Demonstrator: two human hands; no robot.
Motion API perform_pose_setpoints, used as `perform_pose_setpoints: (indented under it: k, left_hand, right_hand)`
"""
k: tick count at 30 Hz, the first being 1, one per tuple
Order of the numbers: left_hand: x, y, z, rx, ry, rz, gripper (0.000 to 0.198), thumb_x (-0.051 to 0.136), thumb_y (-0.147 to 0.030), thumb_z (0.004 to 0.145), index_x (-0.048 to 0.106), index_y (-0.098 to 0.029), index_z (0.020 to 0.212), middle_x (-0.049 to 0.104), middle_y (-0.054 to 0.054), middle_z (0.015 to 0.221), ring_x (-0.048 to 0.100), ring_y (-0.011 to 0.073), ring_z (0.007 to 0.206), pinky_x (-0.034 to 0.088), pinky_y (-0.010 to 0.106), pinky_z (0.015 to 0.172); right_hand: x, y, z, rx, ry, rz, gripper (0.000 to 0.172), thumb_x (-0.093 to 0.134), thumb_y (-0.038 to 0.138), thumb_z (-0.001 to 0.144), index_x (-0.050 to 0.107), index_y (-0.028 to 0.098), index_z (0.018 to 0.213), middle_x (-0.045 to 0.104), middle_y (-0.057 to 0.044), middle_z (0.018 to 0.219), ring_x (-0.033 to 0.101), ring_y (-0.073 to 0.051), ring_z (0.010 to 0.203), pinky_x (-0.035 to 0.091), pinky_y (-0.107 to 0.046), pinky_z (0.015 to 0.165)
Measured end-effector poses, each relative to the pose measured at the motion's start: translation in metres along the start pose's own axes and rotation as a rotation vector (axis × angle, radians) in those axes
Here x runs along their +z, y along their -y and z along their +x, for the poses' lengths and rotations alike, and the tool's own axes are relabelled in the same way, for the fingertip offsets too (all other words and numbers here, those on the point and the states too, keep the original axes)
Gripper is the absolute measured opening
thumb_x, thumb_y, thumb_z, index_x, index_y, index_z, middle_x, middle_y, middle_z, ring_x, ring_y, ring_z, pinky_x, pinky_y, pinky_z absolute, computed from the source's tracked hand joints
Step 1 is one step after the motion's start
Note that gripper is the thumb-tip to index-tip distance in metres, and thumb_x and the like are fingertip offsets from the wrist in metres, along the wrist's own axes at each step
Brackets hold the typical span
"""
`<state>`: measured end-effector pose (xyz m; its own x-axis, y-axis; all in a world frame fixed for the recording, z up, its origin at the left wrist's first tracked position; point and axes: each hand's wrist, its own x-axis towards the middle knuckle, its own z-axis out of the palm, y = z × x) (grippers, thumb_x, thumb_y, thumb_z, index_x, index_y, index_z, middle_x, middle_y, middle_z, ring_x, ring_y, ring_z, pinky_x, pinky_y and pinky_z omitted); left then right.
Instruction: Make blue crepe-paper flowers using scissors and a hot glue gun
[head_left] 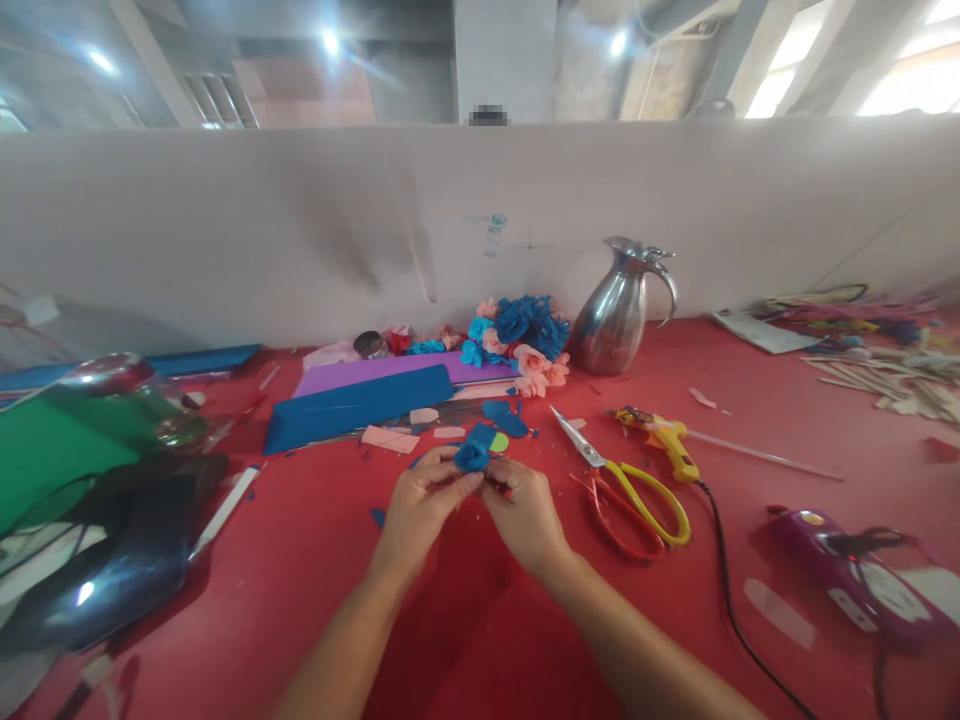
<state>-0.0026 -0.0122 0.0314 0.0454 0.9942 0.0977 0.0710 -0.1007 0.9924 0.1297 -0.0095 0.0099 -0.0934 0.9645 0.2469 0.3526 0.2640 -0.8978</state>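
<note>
Between my two hands, over the middle of the red table, is a small blue paper flower [472,456]. My left hand [424,508] pinches it from the left, thumb and fingers closed. From the other side my right hand [526,512] grips its lower part with bent fingers. The fingertips hide the flower's base. Just beyond lie blue paper petals [505,418], pink paper pieces [390,439] and a blue paper sheet [360,405]. Scissors [622,490] with one red and one yellow handle rest right of my right hand.
A yellow glue gun [675,450] with a trailing black cord lies beyond the scissors. Paper flowers [531,330] are heaped by a steel jug [616,310]. At right is a purple power strip [862,570]; a glass jar [127,390] and black bag [112,560] are left.
</note>
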Motion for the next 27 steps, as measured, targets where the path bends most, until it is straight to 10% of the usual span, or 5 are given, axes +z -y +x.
perform_pose_setpoints:
  k: [14,27]
  left_hand:
    - [-0.015,0.008,0.008,-0.005,0.166,-0.082,0.017,0.069,-0.029,0.074,0.078,-0.022,0.087,0.072,0.007,0.094,0.061,0.0246,0.097,0.042,0.039,0.095]
    - [-0.012,0.013,0.008,0.005,0.004,-0.097,0.015,0.07,-0.032,0.071,0.077,-0.022,0.08,0.073,0.005,0.088,0.062,0.0207,0.085,0.044,0.035,0.09]
  right_hand:
    - [0.003,-0.004,0.002,-0.084,0.065,0.182,0.02,0.053,0.016,0.081,0.06,0.018,0.062,0.057,0.0,0.064,0.051,-0.013,0.062,0.039,-0.022,0.059]
    - [0.001,0.001,0.001,-0.119,0.029,0.091,0.02,0.053,0.018,0.085,0.061,0.018,0.067,0.058,-0.002,0.07,0.053,-0.014,0.066,0.039,-0.022,0.06]
